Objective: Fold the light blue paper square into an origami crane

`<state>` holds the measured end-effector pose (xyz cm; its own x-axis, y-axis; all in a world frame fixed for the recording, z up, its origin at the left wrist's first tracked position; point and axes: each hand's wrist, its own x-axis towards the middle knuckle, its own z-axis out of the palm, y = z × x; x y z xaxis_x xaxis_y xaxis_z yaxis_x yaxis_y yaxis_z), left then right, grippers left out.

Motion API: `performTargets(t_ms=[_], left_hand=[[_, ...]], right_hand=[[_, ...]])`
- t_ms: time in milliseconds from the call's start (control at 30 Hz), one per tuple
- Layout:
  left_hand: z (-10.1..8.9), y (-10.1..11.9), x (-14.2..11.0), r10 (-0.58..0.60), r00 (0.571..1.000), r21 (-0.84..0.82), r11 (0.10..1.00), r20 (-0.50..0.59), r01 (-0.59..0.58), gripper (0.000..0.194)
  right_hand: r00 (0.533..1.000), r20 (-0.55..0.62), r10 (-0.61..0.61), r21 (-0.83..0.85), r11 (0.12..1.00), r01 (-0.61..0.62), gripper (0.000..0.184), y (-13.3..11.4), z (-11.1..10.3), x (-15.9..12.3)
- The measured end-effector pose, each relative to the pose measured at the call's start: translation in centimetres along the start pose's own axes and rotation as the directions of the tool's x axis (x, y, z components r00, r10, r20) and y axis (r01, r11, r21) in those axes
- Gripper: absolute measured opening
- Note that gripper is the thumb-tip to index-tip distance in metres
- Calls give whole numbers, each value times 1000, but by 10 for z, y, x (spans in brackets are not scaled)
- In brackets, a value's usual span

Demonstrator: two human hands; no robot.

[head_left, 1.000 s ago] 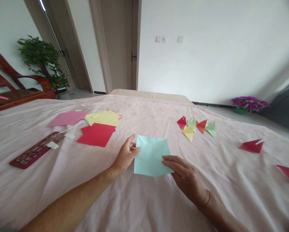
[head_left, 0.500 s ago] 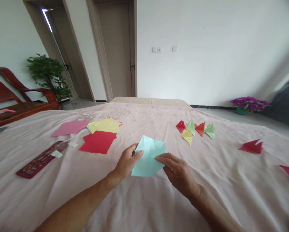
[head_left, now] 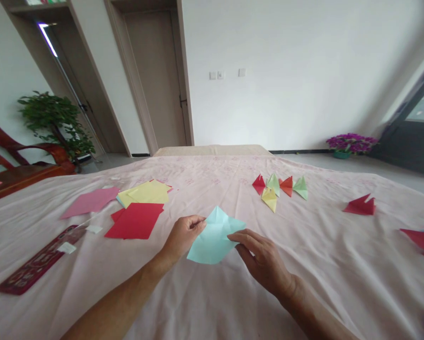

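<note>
A light blue sheet of origami paper point(head_left: 214, 241) with crease lines is held up over the cloth, one corner pointing away from me. My left hand point(head_left: 185, 233) pinches its left edge between thumb and fingers. On the opposite side, my right hand point(head_left: 259, 252) grips the right edge, thumb hidden beneath. Left of the hands lie red paper squares point(head_left: 134, 222), yellow sheets point(head_left: 150, 192) and pink paper point(head_left: 90, 202). Beyond my right hand stand several small folded pieces, among them a yellow one point(head_left: 269, 199) and an orange-red one point(head_left: 286, 185).
A pale pink cloth point(head_left: 219, 302) with wrinkles covers the surface. A dark red plaque point(head_left: 35, 262) with characters lies at left, a white scrap point(head_left: 66, 248) on it. Folded red papers point(head_left: 360, 204) sit far right. Behind are a wooden chair point(head_left: 52, 153) and a plant point(head_left: 56, 118).
The blue paper has turned and tilted in my hands, so a corner now points away. My view has shifted slightly right. Both hands keep their hold.
</note>
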<state>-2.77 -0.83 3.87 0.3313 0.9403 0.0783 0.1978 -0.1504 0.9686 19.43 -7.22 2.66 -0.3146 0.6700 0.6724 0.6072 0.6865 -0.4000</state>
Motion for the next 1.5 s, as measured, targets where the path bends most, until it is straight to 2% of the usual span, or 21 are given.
performTargets(t_ms=[100, 200, 300, 467, 633, 767, 900, 1000, 1100, 1200, 1300, 1367, 1433, 1500], left_hand=[[5, -12, 2, -9, 1000, -49, 999, 2, 9, 34], [10, -23, 4, -67, 998, -114, 991, -18, 65, 42], [10, -27, 5, -74, 995, -70, 995, -61, 70, 48], [8, -24, 5, -18, 994, 29, 999, -110, 22, 45], [12, -18, 3, 53, 994, -53, 997, -94, -58, 38], [18, -17, -1, 66, 993, -53, 996, -98, -72, 43], [24, -15, -7, 90, 994, 26, 996, -61, -89, 44], [27, -14, -10, 147, 987, 148, 979, -58, -137, 43], [29, -14, -12, 231, 971, 326, 924, -59, -200, 46], [32, -14, -13, 345, 938, 446, 845, -31, -296, 55], [36, -14, -14, 453, 891, 484, 776, 17, -404, 62], [38, -13, -16, 479, 876, 465, 764, 54, -447, 62], [41, -11, -19, 470, 879, 421, 783, 82, -458, 60], [40, -8, -19, 426, 898, 322, 839, 113, -438, 60]], right_hand=[[999, 20, -47, -7, 999, 47, 19, 2, 0, -1], [991, 96, -91, -33, 995, 95, 20, 2, 3, -2], [988, 124, -86, -60, 994, 94, 20, 4, 6, -3], [993, 100, -63, -63, 996, 70, 20, 8, 9, -3], [995, 92, -46, -41, 998, 50, 17, 8, 10, -3], [998, 64, -13, -30, 999, 14, 16, 8, 10, -3], [998, 41, 55, -86, 995, -52, 16, 9, 11, -4], [994, 25, 108, -117, 988, -104, 32, 11, 13, -5], [989, 22, 147, -150, 979, -142, 46, 11, 14, -4], [985, 55, 164, -189, 970, -151, 49, 9, 12, -2], [979, 95, 182, -208, 965, -159, 43, 6, 9, 1], [978, 107, 178, -188, 970, -156, 32, 5, 7, 3], [980, 90, 177, -150, 975, -162, 22, 5, 6, 4], [981, 50, 187, -113, 977, -181, 13, 5, 4, 4]])
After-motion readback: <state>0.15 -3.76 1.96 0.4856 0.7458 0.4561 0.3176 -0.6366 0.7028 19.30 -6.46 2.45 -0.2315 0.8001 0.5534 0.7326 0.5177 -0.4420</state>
